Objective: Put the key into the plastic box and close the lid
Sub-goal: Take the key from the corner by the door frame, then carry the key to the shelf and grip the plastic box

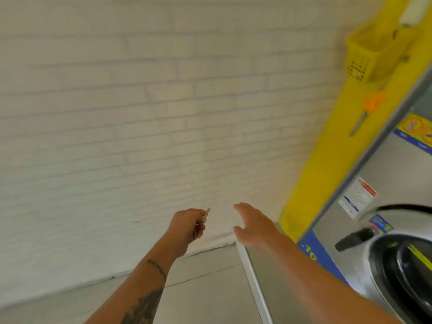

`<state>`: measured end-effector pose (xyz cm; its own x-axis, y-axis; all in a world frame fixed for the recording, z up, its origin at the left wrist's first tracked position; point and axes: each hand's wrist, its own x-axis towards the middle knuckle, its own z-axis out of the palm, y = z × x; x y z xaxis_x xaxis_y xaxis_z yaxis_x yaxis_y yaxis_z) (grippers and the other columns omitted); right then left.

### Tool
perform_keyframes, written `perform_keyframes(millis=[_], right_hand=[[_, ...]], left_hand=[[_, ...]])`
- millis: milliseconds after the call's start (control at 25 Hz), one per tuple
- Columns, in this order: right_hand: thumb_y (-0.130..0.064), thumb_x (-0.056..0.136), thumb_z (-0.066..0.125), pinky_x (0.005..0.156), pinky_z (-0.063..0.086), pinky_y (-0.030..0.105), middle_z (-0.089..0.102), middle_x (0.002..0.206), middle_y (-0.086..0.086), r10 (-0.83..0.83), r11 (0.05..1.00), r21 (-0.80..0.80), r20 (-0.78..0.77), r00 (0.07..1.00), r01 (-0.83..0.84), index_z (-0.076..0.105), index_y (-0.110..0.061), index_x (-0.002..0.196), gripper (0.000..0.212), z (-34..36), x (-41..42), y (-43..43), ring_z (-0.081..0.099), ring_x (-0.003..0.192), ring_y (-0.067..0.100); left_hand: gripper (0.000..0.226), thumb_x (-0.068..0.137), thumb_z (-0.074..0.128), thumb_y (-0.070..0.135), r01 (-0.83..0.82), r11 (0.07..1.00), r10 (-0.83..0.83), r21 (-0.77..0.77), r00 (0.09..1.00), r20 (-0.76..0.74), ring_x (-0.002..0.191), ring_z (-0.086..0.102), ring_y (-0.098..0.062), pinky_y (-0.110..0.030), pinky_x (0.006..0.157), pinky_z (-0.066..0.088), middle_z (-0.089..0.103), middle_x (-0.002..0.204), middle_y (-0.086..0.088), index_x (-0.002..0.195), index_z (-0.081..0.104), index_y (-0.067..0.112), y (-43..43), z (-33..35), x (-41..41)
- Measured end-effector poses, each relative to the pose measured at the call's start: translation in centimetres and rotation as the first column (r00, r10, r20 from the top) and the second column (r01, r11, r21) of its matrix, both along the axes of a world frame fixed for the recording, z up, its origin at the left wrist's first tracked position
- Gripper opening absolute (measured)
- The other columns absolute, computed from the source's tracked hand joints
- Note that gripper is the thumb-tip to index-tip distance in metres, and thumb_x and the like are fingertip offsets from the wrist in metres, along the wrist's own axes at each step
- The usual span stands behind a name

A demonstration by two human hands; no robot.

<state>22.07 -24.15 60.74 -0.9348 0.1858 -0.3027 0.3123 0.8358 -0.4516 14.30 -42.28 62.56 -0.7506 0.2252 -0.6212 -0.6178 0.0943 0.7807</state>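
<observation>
My left hand (188, 226) is closed around a small silver key (206, 214), whose blade sticks up past my fingers in front of the white brick wall. My right hand (253, 224) is stretched out flat beside it, fingers apart and holding nothing, above the corner of a steel washing machine. A yellow plastic basket (370, 56) hangs high up at the right on a yellow panel. No lidded plastic box is in sight.
A white brick wall (140, 113) fills most of the view. A steel washing machine (385, 230) with a round door (406, 265) stands at the right. A tool with an orange grip (367, 113) hangs on the yellow panel (327, 171). Grey floor tiles (205, 284) lie below.
</observation>
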Motion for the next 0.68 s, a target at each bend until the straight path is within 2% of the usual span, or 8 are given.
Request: perform_keyframes(millis=[120, 400, 680], right_hand=[[-0.031, 0.097, 0.046, 0.117, 0.025, 0.037, 0.015, 0.165, -0.004, 0.130, 0.991, 0.033, -0.055, 0.990, -0.128, 0.019, -0.023, 0.157, 0.066, 3.3, -1.8, -5.4, 0.020, 0.149, 0.021], [-0.031, 0.096, 0.047, 0.115, 0.031, 0.038, 0.030, 0.160, -0.003, 0.401, 0.916, 0.061, -0.126, 0.907, -0.396, 0.031, -0.022, 0.153, 0.060, 7.6, -6.1, -25.3, 0.032, 0.144, 0.021], [-0.031, 0.093, 0.051, 0.111, 0.036, 0.040, 0.043, 0.152, 0.002, 0.532, 0.831, -0.053, -0.213, 0.820, -0.553, 0.040, -0.023, 0.148, 0.057, 10.0, -6.2, -51.3, 0.042, 0.137, 0.022]], left_hand=[[0.007, 0.087, 0.065, 0.003, -0.155, 0.986, 0.156, 0.060, 0.987, -0.021, 0.056, 0.052, -0.016, -0.022, 0.046, 0.045, 0.055, 0.072, -0.010, 0.091, 0.066, -0.002, -8.1, 2.4, 0.9], [0.008, 0.093, 0.058, 0.007, -0.406, 0.912, 0.409, 0.054, 0.908, -0.092, 0.058, 0.054, -0.016, -0.020, 0.045, 0.046, 0.063, 0.079, -0.013, 0.092, 0.065, 0.002, -29.8, 6.2, 3.5], [0.012, 0.093, 0.055, 0.007, -0.632, 0.772, 0.634, 0.068, 0.758, -0.154, 0.061, 0.058, -0.016, -0.020, 0.046, 0.047, 0.065, 0.082, -0.010, 0.093, 0.067, 0.008, -55.5, 9.0, 7.5]])
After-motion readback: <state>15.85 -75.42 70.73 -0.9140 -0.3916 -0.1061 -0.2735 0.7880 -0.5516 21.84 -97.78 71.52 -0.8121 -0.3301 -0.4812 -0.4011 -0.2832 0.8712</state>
